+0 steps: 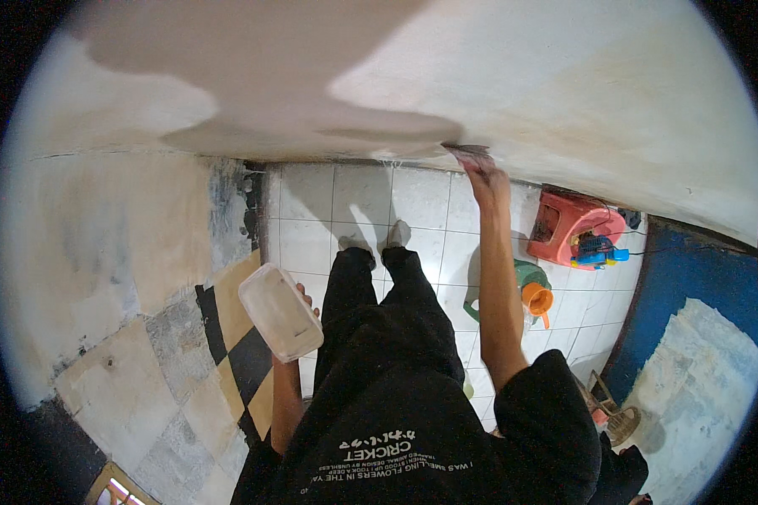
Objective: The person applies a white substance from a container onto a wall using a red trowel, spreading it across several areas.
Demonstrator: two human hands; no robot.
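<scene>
Seems to be working along the foot of the pale, blotchy wall (581,93); would call next for steady contact there. Left of the legs (387,286), holding a rectangular, translucent, whitish tub (280,311) with left hand (308,301) curled at its edge. Reaching wallward with right hand (485,175), fingers close together; cannot tell around what.

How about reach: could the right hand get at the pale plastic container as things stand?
Probably yes: the left hand holds the pale plastic container, and nothing visible blocks the space between it and the right hand, though that hand is at the wall with a dark flat tool.
</scene>
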